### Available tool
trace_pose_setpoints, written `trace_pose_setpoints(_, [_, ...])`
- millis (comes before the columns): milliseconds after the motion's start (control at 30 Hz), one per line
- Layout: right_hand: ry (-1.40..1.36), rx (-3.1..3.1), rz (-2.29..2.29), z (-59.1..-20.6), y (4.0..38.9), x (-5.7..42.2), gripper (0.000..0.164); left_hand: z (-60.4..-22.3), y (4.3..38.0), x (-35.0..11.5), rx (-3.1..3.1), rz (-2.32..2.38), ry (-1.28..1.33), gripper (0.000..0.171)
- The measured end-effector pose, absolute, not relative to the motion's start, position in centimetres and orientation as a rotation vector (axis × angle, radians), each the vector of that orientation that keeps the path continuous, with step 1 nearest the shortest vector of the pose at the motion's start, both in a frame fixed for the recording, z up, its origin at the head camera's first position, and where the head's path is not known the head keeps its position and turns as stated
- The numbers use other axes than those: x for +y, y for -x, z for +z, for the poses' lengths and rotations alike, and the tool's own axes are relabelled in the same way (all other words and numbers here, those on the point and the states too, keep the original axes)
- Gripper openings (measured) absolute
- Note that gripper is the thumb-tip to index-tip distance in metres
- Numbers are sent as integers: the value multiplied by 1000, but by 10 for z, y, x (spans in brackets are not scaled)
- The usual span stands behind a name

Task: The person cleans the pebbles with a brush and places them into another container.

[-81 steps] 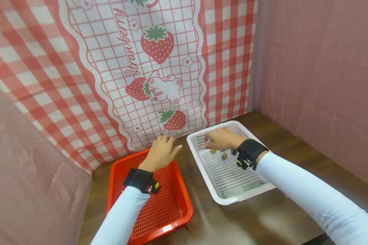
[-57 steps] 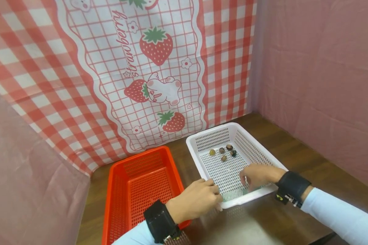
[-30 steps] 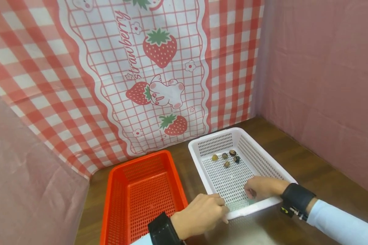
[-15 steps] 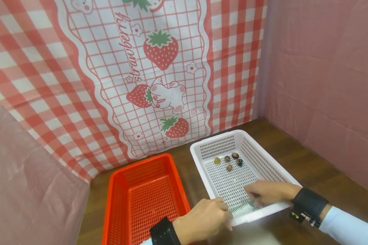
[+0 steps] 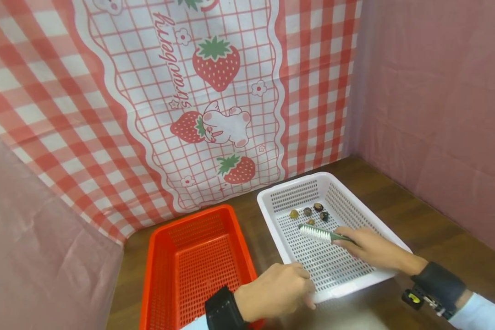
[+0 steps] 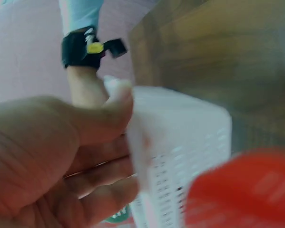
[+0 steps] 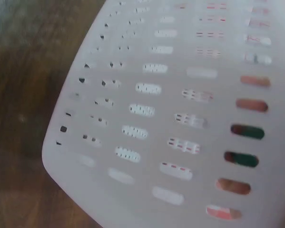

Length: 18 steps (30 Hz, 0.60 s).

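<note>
My right hand (image 5: 367,250) holds a brush (image 5: 318,233) with a green handle and white bristles above the floor of the white perforated basket (image 5: 346,288). My left hand (image 5: 276,291) grips that basket's near-left corner. In the left wrist view, the left thumb lies against the rim of the white basket (image 6: 180,118), with the other fingers below. Near the basket's far end lie several small round pieces, one yellow (image 5: 294,214) and others brown or dark; the brush partly covers one. The right wrist view shows mostly the slotted wall of the basket (image 7: 147,109), with skin and green behind its slots.
A red perforated basket (image 5: 204,263) stands to the left of the white one on the brown wood-look table (image 5: 429,247). A checked strawberry cloth (image 5: 214,119) hangs close behind both baskets. Pink cloth (image 5: 425,114) rises at the right and left sides.
The left hand has moved from above the red basket to the white basket's corner. The right hand has picked up the brush from the white basket's near end and raised it.
</note>
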State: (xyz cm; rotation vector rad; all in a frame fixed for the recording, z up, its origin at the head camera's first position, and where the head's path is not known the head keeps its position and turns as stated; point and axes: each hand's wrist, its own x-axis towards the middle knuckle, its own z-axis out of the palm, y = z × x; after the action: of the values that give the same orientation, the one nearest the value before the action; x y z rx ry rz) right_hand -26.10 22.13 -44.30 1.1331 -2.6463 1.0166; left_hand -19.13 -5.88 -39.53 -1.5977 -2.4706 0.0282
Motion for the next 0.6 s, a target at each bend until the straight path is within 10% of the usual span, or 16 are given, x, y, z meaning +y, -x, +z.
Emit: trace_pose_setpoints(600, [-171, -2590, 1234, -436, 243, 226, 42, -400, 314, -29, -2771, -310, 1109, 21])
